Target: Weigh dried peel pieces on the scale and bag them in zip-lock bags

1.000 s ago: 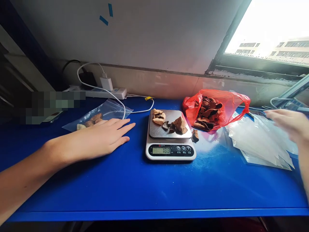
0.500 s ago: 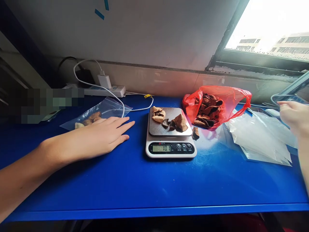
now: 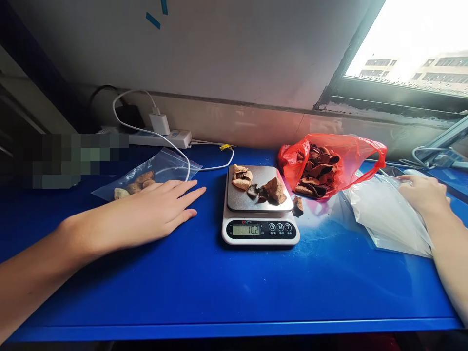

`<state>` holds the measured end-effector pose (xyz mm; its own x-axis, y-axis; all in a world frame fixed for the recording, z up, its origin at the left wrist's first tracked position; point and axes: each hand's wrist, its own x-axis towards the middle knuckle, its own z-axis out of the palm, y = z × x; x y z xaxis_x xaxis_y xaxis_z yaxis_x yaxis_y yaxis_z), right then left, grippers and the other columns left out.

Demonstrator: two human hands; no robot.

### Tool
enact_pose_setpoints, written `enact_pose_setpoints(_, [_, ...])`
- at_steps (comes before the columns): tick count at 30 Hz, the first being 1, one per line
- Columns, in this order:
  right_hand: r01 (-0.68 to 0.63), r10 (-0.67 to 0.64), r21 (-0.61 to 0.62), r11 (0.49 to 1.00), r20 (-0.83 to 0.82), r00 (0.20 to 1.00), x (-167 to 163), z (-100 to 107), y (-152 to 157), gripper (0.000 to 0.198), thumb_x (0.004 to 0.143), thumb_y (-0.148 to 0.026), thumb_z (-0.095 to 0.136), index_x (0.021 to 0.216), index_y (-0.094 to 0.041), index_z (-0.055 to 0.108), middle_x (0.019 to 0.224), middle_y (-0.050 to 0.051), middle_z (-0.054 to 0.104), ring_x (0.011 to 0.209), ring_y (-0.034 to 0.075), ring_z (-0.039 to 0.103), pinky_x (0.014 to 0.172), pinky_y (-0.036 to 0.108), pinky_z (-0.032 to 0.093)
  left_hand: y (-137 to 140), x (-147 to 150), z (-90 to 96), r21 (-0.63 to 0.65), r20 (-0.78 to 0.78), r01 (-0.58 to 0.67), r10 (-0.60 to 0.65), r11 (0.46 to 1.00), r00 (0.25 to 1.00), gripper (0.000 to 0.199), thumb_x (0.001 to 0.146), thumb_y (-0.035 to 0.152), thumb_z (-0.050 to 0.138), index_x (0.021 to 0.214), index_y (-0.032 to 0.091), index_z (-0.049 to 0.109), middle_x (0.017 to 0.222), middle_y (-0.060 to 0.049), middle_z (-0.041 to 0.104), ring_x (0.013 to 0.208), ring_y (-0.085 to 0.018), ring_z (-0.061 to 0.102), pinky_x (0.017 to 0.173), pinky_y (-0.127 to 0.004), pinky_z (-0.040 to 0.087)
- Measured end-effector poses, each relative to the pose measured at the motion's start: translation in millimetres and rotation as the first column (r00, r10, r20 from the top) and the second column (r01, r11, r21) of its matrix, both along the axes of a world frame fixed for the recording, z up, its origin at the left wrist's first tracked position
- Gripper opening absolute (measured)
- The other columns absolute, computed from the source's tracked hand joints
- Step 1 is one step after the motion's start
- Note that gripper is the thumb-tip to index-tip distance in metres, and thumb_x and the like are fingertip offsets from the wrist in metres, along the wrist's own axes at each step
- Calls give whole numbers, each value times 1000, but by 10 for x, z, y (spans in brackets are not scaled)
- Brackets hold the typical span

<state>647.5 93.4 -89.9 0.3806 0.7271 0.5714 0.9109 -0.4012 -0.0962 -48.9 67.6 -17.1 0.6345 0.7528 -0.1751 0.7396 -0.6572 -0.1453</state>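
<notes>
My left hand point(image 3: 161, 207) lies flat with spread fingers on the blue table, its edge over part of a clear zip bag point(image 3: 164, 168) with several brown and pale dried pieces point(image 3: 141, 181). To its right stands a white kitchen scale point(image 3: 261, 229) reading about 10.2. On its steel plate rest a pale curled piece point(image 3: 242, 178), small dark pieces point(image 3: 254, 191) and a brown chunk point(image 3: 275, 191). My right hand point(image 3: 426, 195) is at a pile of clear plastic bags point(image 3: 387, 214), fingers curled; what they hold, if anything, is hidden.
A red plastic bag point(image 3: 360, 158) stands open behind the scale, full of dried brown peel-like pieces point(image 3: 320, 170). One loose piece point(image 3: 298, 206) lies beside the scale. A power strip point(image 3: 179, 138) with a white charger point(image 3: 159, 124) and cable sits along the wall.
My right hand has come down and left onto the pile of plastic bags. The scale reading went from about 10.1 to 10.2. My left hand stays put.
</notes>
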Motion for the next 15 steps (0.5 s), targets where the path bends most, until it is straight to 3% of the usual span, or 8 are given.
enact_pose_setpoints(3, [96, -97, -35, 995, -14, 995, -93, 48, -45, 20, 68, -24, 66, 81, -16, 79, 82, 29, 65, 81, 38, 61, 56, 46, 35, -5, -43, -31, 30, 49, 27, -28, 999, 998, 54, 103, 34, 35, 154, 20, 46, 163, -10, 41, 149, -36, 37, 122, -50, 29])
enact_pose_setpoints(8, [2, -6, -143, 990, -28, 1000, -260, 97, -81, 22, 74, -25, 64, 89, -24, 79, 105, 18, 71, 100, 33, 63, 74, 42, 45, -2, -105, -45, 36, 101, 31, -35, 999, 994, 58, 102, 39, 39, 156, 21, 43, 160, -10, 45, 145, -37, 43, 119, -54, 36])
enact_pose_setpoints(12, [-21, 12, -202, 979, -42, 999, -402, 75, -71, 27, 82, -32, 59, 100, -21, 77, 102, 18, 71, 99, 35, 63, 75, 44, 44, 2, -193, -65, 116, 181, 89, -109, 989, 977, 54, 104, 42, 34, 151, 24, 51, 157, -7, 50, 144, -36, 45, 116, -58, 39])
enact_pose_setpoints(15, [-55, 44, -226, 972, -56, 998, -516, 118, -100, 31, 84, -27, 63, 112, -18, 74, 101, 17, 72, 95, 30, 64, 78, 40, 45, -23, -215, -75, 87, 219, 89, -106, 992, 970, 48, 104, 44, 37, 147, 33, 56, 153, -2, 55, 142, -34, 48, 116, -54, 42])
